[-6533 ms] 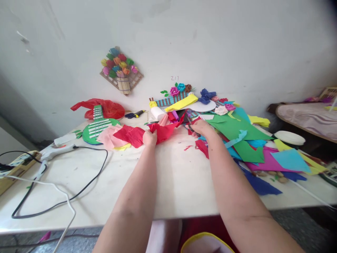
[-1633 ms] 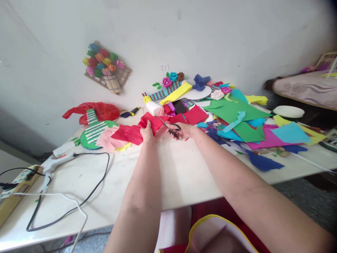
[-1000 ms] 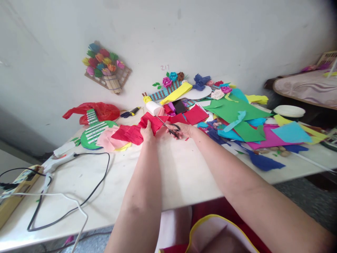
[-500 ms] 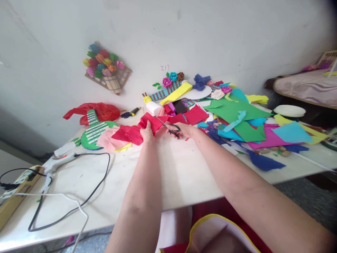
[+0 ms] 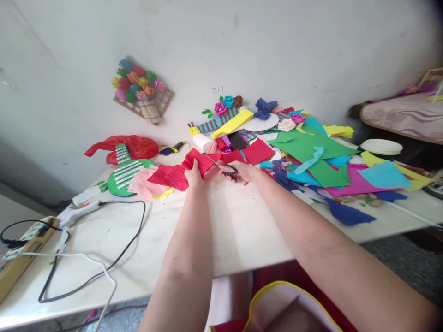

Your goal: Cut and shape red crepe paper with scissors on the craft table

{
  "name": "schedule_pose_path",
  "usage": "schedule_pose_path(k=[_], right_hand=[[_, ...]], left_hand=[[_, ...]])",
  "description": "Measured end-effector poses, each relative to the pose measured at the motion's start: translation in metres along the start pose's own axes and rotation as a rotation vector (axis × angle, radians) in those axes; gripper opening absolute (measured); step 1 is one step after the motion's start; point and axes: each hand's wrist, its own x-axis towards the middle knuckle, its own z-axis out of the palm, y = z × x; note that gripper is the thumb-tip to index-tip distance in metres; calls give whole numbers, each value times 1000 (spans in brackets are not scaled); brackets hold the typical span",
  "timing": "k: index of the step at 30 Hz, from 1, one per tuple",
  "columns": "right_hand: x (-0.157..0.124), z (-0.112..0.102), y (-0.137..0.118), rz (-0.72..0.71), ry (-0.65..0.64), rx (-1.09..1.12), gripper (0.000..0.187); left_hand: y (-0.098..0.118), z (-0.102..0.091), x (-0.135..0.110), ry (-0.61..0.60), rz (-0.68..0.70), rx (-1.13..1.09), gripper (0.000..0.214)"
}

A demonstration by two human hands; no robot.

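My left hand [image 5: 194, 174] is closed on a sheet of red crepe paper [image 5: 169, 176], its thumb pressed on top. The paper's left part trails over pink paper [image 5: 141, 184] on the table. In my right hand [image 5: 242, 171] is a pair of scissors [image 5: 229, 171] with black handles, fingers through the loops. The blades point left and lie at the right part of the red paper. A tiny red scrap lies just below my right hand. Beyond my hands is a white roll [image 5: 201, 142].
Coloured paper sheets [image 5: 304, 147] are heaped at the right. At the left lie a green guitar-shaped craft [image 5: 128, 173], a red plastic bag [image 5: 138, 146], pliers [image 5: 173, 148], a glue gun [image 5: 79, 213] with its black cord and a power strip [image 5: 27, 237]. A paper-flower craft [image 5: 141, 87] hangs on the wall.
Both hands, the scissors and the red paper stay almost in the same place. The whole view has shifted very slightly.
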Motion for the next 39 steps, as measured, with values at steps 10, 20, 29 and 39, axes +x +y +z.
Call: schedule_pose_path(k=[10, 20, 29, 39], right_hand=[[3, 0, 2, -8, 7, 38, 36], [-2, 5, -4, -5, 13, 101, 33], [2, 5, -1, -44, 32, 87, 25], [5, 1, 3, -36, 6, 27, 34]], left_hand=[[3, 0, -2, 1, -9, 32, 24], [5, 0, -3, 26, -28, 70, 26], [1, -2, 2, 34, -12, 72, 27], [2, -1, 0, 6, -30, 20, 27]])
